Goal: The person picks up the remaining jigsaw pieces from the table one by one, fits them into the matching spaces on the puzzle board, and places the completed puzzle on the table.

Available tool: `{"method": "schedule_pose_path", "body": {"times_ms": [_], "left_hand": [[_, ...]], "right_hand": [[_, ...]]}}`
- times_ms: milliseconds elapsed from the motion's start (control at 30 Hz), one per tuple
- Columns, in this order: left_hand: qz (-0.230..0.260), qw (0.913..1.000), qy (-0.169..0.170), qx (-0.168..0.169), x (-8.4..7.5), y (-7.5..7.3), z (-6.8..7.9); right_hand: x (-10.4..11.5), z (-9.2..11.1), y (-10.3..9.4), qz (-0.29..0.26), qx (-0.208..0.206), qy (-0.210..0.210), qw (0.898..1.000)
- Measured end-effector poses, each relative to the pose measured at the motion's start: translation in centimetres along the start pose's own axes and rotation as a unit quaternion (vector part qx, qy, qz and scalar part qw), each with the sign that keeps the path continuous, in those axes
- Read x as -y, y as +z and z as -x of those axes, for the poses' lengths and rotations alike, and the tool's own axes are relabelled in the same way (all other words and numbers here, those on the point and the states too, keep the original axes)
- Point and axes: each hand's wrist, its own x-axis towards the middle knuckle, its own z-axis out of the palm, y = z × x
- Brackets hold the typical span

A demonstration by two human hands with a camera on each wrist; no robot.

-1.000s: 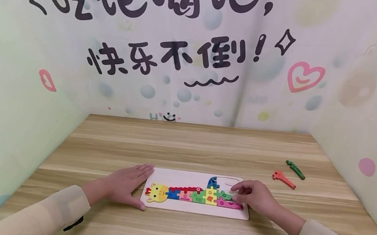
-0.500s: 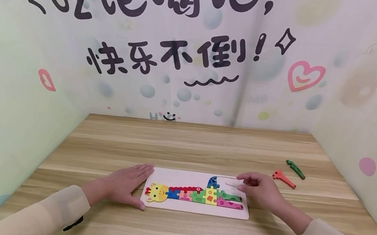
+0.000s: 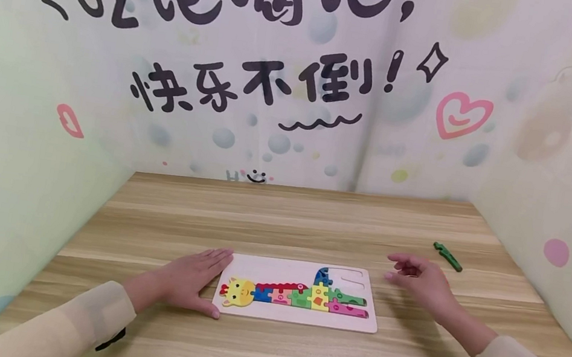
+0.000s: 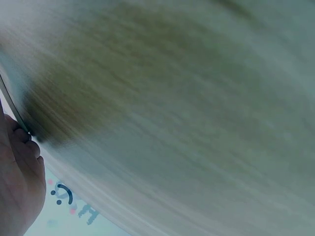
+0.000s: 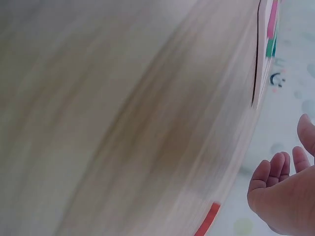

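Note:
In the head view a white puzzle board [image 3: 267,312] lies flat on the table. Colourful interlocking pieces form a giraffe [image 3: 283,295] on it, with its yellow head at the left. Outlined leg shapes show bare at the board's upper right. My left hand [image 3: 197,281] rests along the board's left edge, thumb and fingers extended. Beyond the right edge, my right hand [image 3: 422,282] hovers with loosely bent fingers and holds nothing. It hides most of an orange-red puzzle piece, whose end [image 5: 208,219] shows on the table in the right wrist view.
A slim green puzzle piece [image 3: 447,257] lies on the wooden table [image 3: 261,352], farther back at the right. A printed cloth wall [image 3: 288,160] rises behind the table, with pale walls at both sides.
My right hand has left the board's right end and moved right and back, now covering the orange-red piece in the head view. The left hand stays in place.

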Motion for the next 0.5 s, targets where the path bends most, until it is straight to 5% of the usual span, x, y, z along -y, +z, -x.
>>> {"method": "schedule_pose_path", "body": {"times_ms": [500], "left_hand": [[-0.002,1.0000,-0.006,0.007,0.0,0.0,0.0]], "right_hand": [[-3.4,0.5,-4.3,0.061,-0.074,0.032,0.995]]}}
